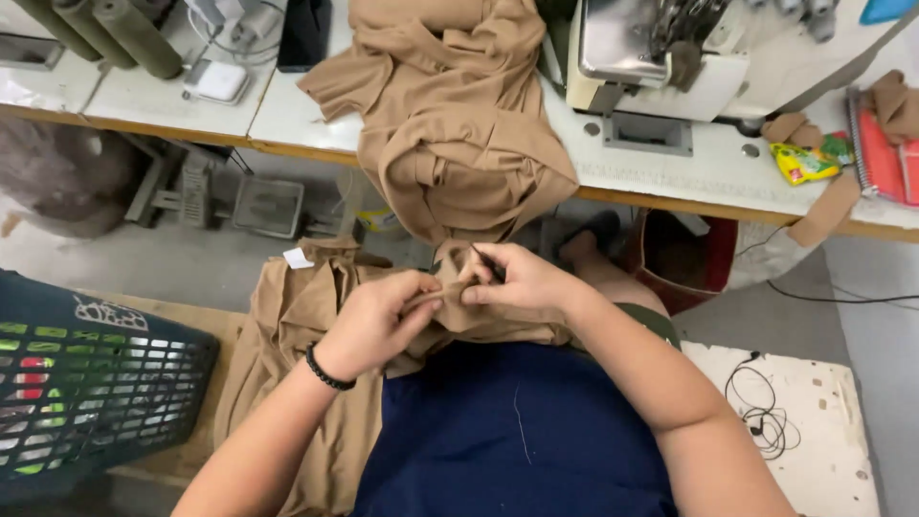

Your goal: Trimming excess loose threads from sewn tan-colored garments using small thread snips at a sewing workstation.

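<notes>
Soft tan knit fabric (450,306) between both hands (378,321)

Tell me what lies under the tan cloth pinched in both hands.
Under the tan cloth pinched by the left hand and right hand shows a navy-clad lap; the rest is covered.

left hand (375,321) and right hand (517,280) meeting fingertip to fingertip, fingers pinched, forearms angled inward

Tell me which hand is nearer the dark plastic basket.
Left. The left hand, pinching tan fabric on the lap, sits closer to the basket at far left; the right hand is farther right, holding a thin dark tool.
</notes>
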